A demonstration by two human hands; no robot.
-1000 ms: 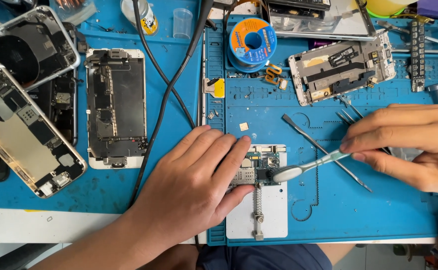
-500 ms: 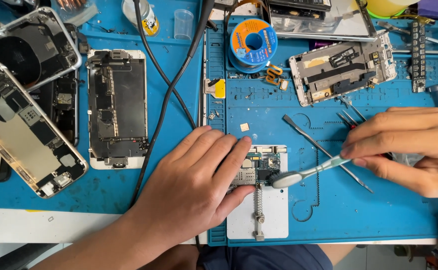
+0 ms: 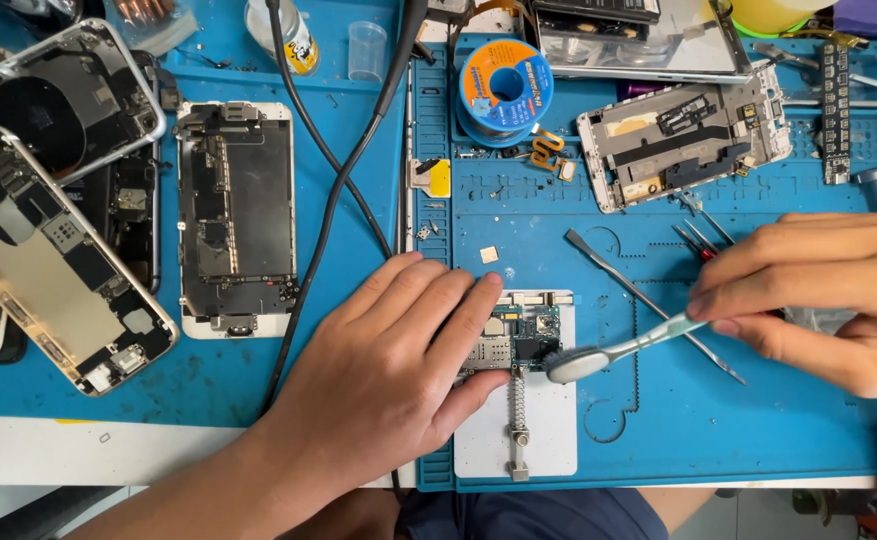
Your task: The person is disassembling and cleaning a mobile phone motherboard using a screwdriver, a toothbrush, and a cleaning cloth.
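Fingers of the left hand (image 3: 389, 370) lie flat and together, pressing down on the left part of a small circuit board (image 3: 519, 338) clamped on a white holder plate (image 3: 549, 425) — not curled around anything, simply pinning it. The right hand (image 3: 824, 295) pinches the thin handle of a pale brush (image 3: 619, 352) between thumb and fingertips, its bristled head touching the board's right edge.

The board sits near the front of the blue work mat (image 3: 759, 430), with a metal pry tool (image 3: 649, 300) lying just beside the brush handle. It looks light, thin and stiff, studded with tiny parts, so likely fragile — best held by its bare edges or kept in the clamp rather than squeezed across the chips. The brush looks light and a little springy.

Further off lie opened phone bodies (image 3: 234, 215), a spool of solder wire (image 3: 506, 88) and a black cable (image 3: 344, 190).
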